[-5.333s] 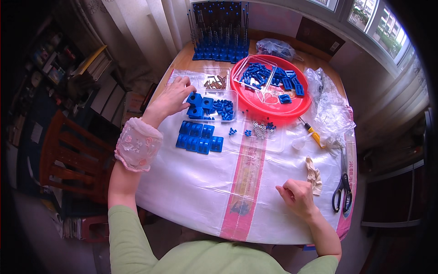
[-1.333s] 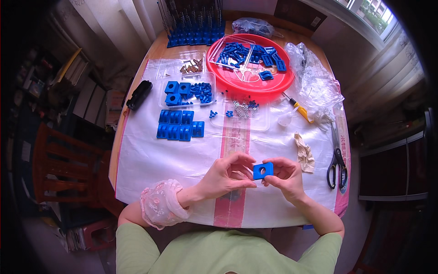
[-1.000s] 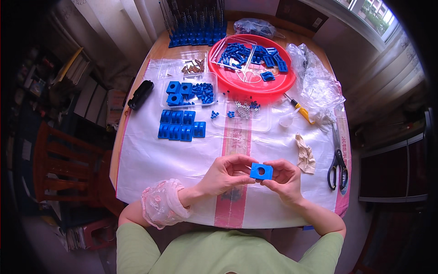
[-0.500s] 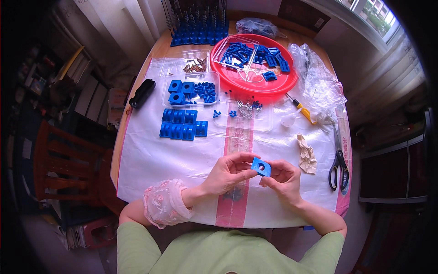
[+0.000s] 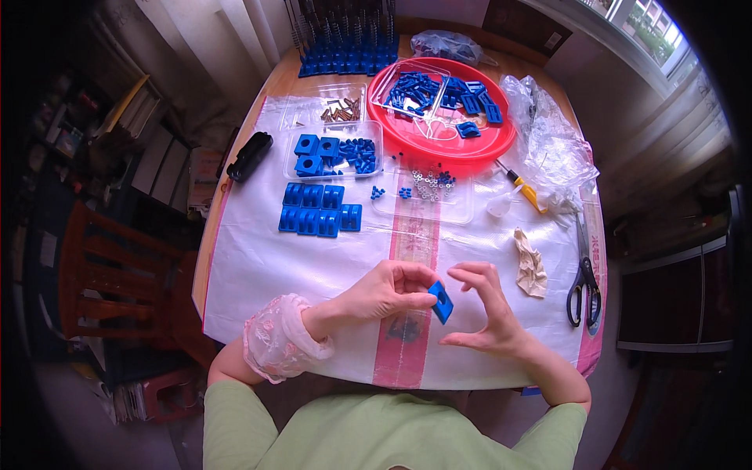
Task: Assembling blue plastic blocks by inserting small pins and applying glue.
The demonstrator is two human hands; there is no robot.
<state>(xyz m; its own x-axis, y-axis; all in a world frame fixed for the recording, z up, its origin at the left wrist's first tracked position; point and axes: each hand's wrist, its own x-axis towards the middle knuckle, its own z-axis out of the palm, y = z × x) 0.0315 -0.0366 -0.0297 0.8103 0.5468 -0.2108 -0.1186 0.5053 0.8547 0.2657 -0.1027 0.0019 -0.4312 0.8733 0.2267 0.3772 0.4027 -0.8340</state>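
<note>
My left hand (image 5: 388,290) pinches a small blue plastic block with a round hole (image 5: 441,301) above the near middle of the table. My right hand (image 5: 484,309) is beside it with fingers spread, just off the block, holding nothing. Farther out on the white sheet lie a group of blue blocks (image 5: 317,218) and a clear tray (image 5: 333,153) with more blue blocks and small blue pieces.
A red round tray (image 5: 486,149) with blue parts sits at the back. A clear tray of washers (image 5: 423,188), a yellow-handled screwdriver (image 5: 523,190), a crumpled rag (image 5: 530,262), scissors (image 5: 583,274), a black object (image 5: 249,155), plastic bags (image 5: 548,141). A wooden chair (image 5: 110,274) stands at left.
Both hands held the blue block a moment ago. The right hand has let go and opened, and the left hand has tilted the block on edge.
</note>
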